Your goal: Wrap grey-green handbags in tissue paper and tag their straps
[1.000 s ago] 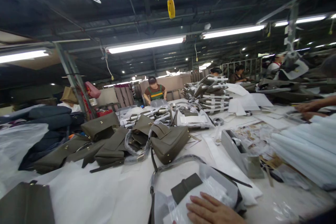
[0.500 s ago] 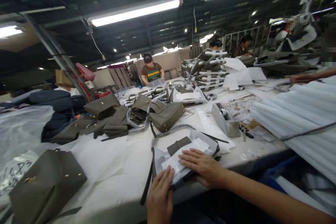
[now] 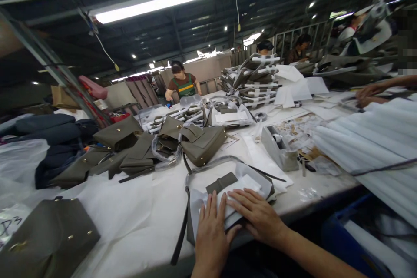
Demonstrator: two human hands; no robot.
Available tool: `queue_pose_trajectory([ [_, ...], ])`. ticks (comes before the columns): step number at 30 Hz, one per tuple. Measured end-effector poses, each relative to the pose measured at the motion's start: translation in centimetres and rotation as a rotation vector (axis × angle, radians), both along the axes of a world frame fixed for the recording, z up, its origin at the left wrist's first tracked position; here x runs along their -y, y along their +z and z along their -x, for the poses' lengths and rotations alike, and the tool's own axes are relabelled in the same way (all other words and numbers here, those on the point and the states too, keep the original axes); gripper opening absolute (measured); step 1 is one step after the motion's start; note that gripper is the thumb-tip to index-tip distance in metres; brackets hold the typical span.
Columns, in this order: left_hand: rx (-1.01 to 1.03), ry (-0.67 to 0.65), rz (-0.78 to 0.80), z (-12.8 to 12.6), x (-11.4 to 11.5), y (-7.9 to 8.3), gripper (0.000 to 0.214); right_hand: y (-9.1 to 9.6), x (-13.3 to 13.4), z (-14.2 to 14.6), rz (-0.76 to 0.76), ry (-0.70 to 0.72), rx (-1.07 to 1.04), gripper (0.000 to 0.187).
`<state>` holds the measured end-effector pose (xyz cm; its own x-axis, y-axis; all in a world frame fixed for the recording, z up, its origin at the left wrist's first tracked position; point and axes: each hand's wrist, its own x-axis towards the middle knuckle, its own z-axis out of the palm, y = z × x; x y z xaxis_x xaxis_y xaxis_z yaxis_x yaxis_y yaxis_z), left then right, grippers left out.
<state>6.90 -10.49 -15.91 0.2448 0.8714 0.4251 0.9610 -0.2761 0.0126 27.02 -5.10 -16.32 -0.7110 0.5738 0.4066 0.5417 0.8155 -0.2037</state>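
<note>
An olive-grey handbag (image 3: pixel 269 192) lies at the table's front edge, partly covered with white tissue paper (image 3: pixel 250 182). On top of it shows an olive strap tab (image 3: pixel 222 182), and a dark strap (image 3: pixel 180 230) hangs down at its left. My left hand (image 3: pixel 213 232) lies flat on the paper, fingers stretched toward the tab. Beside it, my right hand (image 3: pixel 257 213) presses flat on the paper with fingers spread. The fingertips of both hands are close together. The underside of the bag is hidden.
More olive handbags (image 3: pixel 205 141) lie behind, and one large bag (image 3: pixel 48 234) sits at front left. A grey tape dispenser (image 3: pixel 276 147) stands to the right, near stacked white foam sheets (image 3: pixel 368 134). A co-worker (image 3: pixel 182 82) stands across the table; another person's hand (image 3: pixel 371 91) is at right.
My left hand has moved up from the bag's lower edge onto the paper, its fingers now spread flat. My right hand stays on the paper. The view has shifted slightly.
</note>
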Motion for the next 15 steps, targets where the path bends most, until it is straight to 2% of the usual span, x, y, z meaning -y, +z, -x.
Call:
queue_pose_trajectory([
  [3, 0.038, -0.048, 0.017, 0.7, -0.1, -0.9, 0.075, 1.5, 0.5, 0.1, 0.084, -0.007, -0.020, 0.074],
  [7, 0.271, -0.143, 0.106, 3.6, 0.2, 0.1, 0.051, 4.4, 0.6, -0.8, 0.165, -0.007, -0.096, 0.059],
  [9, 0.416, -0.045, 0.123, 5.5, 0.3, 0.9, 0.047, 5.2, 0.2, -2.1, 0.115, -0.145, -0.180, 0.046],
  [12, 0.598, 0.258, 0.167, 8.2, 0.4, 1.0, 0.054, 4.7, -0.6, -4.4, 0.055, -0.480, -0.287, 0.043],
  [13, 0.671, 0.354, 0.231, 8.9, 0.4, 0.8, 0.058, 4.1, -1.0, -5.0, 0.084, -0.568, -0.302, 0.046],
  [15, 0.816, 0.448, 0.344, 9.5, 0.2, 0.3, 0.065, 2.9, -1.6, -5.7, 0.213, -0.665, -0.300, 0.055],
])
